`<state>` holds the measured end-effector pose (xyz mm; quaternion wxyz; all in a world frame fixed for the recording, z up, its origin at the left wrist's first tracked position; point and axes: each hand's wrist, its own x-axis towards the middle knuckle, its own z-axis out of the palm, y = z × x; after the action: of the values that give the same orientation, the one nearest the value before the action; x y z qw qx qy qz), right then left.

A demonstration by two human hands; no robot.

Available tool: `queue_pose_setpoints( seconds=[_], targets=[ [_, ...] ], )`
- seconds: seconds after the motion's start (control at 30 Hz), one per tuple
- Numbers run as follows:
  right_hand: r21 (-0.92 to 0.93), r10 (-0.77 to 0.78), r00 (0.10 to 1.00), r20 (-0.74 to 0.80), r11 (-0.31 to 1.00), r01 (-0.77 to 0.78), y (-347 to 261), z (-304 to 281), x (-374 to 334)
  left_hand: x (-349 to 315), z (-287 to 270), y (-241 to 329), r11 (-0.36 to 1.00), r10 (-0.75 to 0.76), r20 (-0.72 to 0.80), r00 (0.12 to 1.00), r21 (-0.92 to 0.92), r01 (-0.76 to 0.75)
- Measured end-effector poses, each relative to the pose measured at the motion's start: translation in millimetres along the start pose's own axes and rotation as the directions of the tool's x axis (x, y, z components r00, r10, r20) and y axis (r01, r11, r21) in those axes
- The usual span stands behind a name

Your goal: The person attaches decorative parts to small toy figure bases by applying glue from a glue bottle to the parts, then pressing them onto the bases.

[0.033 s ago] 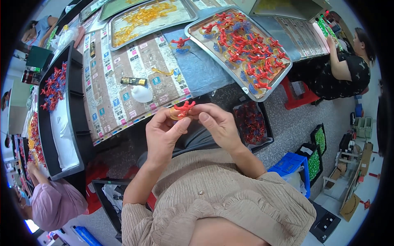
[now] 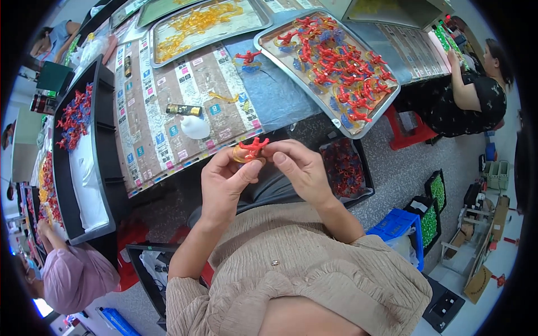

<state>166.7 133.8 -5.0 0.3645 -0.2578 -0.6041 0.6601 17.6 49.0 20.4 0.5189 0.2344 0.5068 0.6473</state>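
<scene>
Just off the table's near edge, my left hand point(image 2: 224, 182) is closed with thumb and fingers pinching a red branched plastic piece point(image 2: 255, 147). A see-through yellow part shows at its left side, partly covered by my fingers. My right hand point(image 2: 305, 173) is closed on the piece's right side, its bent fingers against it and its thumb tip a little apart. On the table beyond lie a white rounded bottle point(image 2: 195, 127), a small black-and-gold tube point(image 2: 184, 110), a loose yellow piece point(image 2: 224, 98) and one red-and-blue piece point(image 2: 247, 57).
A metal tray point(image 2: 273, 54) heaped with red, blue and yellow pieces overhangs the table edge at right. Another tray point(image 2: 249, 28) holds yellow pieces. A black bin point(image 2: 106, 140) stands left; a box of red pieces point(image 2: 343, 171) sits below. Co-workers point(image 2: 465, 95) sit on both sides.
</scene>
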Motion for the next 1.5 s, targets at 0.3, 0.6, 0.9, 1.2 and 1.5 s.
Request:
queue_pose_setpoints(
  seconds=[0.3,0.6,0.9,1.2,1.5],
  targets=[
    [-0.153,0.01,1.0,0.018,0.988,-0.007,-4.2,-5.4,-1.4,-4.5,0.9,-0.5,0.98,-0.137,0.049,0.989,-0.142,0.143],
    [-0.226,-0.115,0.993,-0.039,0.969,0.103,-14.6,13.2,-11.6,-6.7,3.4,-3.6,0.606,0.455,0.079,0.887,0.702,-0.373],
    [-0.298,-0.187,0.977,-0.099,0.943,0.151,-6.6,21.8,-14.6,-4.5,1.4,-12.3,0.109,0.686,0.319,0.654,0.843,-0.527],
    [-0.104,-0.135,0.978,-0.16,0.987,0.119,16.0,14.8,-17.3,-5.2,10.1,-3.2,0.204,0.652,0.212,0.728,0.876,-0.438],
    [-0.038,-0.162,0.976,-0.144,0.987,0.158,20.8,13.4,-15.6,-10.6,12.5,4.0,0.325,0.548,0.121,0.828,0.881,-0.344]
  ],
)
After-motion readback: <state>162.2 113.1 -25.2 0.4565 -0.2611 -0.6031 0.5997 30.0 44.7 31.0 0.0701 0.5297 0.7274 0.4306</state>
